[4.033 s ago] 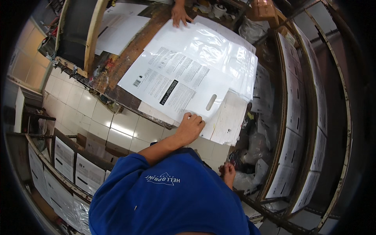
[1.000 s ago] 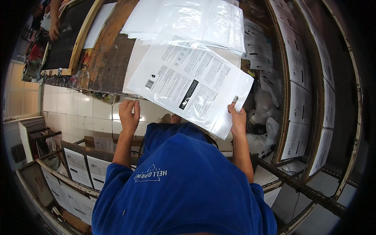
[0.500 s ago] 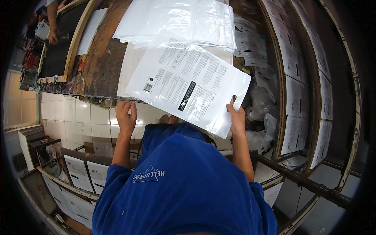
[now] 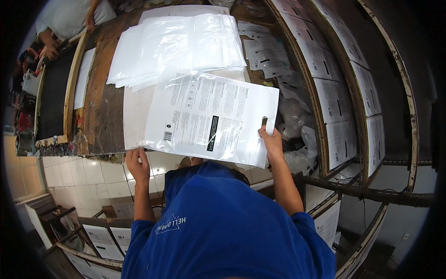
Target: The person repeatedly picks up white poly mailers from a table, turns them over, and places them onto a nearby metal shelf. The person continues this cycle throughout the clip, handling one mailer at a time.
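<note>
A white plastic bag [image 4: 195,116] with dark printed text and a black block on it is held out in front of me, tilted slightly. My right hand [image 4: 273,142] grips its right end beside the slot-shaped handle hole, thumb on top. At the bag's lower left corner, by the table edge, is my left hand [image 4: 138,163]. Its fingers are curled together; whether they pinch the corner cannot be made out. Behind the bag, a thick stack of white plastic bags [image 4: 172,44] lies on the table over a pale board [image 4: 134,114].
A wooden-framed dark screen [image 4: 55,93] lies on the stained table [image 4: 100,102] at left, with a co-worker's hands [image 4: 51,51] at its far end. Racks [image 4: 320,125] of printed sheets stand at right. Crumpled clear plastic [image 4: 295,116] sits between table and racks.
The held bag has swung flatter and shifted left and down in view. My left hand has come to its lower left corner. The co-worker has leaned in over the screen.
</note>
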A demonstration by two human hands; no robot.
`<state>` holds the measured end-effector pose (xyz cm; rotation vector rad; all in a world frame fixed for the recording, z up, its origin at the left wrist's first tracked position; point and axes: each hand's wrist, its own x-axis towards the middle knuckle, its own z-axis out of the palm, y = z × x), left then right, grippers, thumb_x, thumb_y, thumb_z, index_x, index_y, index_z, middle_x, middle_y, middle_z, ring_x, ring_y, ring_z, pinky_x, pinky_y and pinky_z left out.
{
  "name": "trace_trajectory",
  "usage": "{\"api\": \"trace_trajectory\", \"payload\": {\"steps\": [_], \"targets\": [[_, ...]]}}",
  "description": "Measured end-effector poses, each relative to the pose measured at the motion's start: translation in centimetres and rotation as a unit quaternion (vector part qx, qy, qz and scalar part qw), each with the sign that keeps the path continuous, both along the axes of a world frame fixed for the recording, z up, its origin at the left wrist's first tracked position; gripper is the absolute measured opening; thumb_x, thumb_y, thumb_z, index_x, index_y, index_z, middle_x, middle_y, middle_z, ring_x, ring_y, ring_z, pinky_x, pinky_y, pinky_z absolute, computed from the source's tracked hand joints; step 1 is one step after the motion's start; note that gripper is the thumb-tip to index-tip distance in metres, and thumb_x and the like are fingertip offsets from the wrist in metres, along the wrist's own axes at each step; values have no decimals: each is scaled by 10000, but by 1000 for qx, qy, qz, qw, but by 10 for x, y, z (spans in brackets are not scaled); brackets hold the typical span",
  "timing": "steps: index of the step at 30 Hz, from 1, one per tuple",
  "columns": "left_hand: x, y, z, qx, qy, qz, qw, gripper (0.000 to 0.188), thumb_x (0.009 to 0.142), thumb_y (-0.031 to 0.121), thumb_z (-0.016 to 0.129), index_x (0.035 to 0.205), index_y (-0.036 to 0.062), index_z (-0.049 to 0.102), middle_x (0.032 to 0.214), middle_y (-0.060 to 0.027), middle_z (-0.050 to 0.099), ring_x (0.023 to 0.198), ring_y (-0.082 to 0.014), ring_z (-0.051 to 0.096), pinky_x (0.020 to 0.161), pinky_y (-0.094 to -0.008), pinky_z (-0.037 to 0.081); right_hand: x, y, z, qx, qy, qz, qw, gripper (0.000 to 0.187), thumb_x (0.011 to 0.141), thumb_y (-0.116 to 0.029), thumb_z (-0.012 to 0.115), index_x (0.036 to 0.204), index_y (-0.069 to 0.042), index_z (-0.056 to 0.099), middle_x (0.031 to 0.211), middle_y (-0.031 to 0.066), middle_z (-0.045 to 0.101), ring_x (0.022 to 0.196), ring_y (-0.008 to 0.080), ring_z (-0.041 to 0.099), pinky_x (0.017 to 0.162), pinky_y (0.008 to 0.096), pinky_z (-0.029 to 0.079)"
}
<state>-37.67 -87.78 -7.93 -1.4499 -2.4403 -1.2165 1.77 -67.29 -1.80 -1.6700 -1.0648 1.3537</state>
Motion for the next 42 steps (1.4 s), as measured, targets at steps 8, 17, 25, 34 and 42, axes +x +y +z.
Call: {"api": "trace_trajectory", "payload": {"steps": [8,17,25,34,42], "targets": [[-18,3,-7,35,-57,2,998,105,909,44,560,850,-32,601,768,-113,538,692,-240,521,636,-343,417,2,3,3,19,-41,-1,999,150,819,-79,657,946,-17,610,847,33,626,734,105,560,664,262,464],[-22,6,-3,32,-51,6,998,109,903,43,555,818,-18,581,738,-102,508,652,-223,494,604,-339,403,8,1,10,30,-72,-21,997,143,808,-86,668,935,-40,618,817,11,611,707,86,536,638,246,441],[-27,7,-10,33,-48,0,998,126,908,55,552,809,-22,566,725,-106,499,645,-226,482,598,-344,390,17,2,5,34,-55,-31,997,162,804,-104,673,946,-44,621,813,1,609,693,79,532,628,240,433],[-24,6,-8,27,-61,7,998,136,885,55,569,764,-6,554,699,-115,496,639,-262,488,609,-376,386,29,3,16,33,-144,-15,989,214,802,-133,676,985,-33,625,861,21,622,754,100,551,667,264,445],[-28,24,17,36,-37,11,999,125,839,57,608,721,44,570,678,-79,526,618,-256,506,627,-391,362,72,4,54,33,-218,-8,975,286,809,-125,625,1065,0,595,912,41,615,791,131,556,710,283,452]]}}
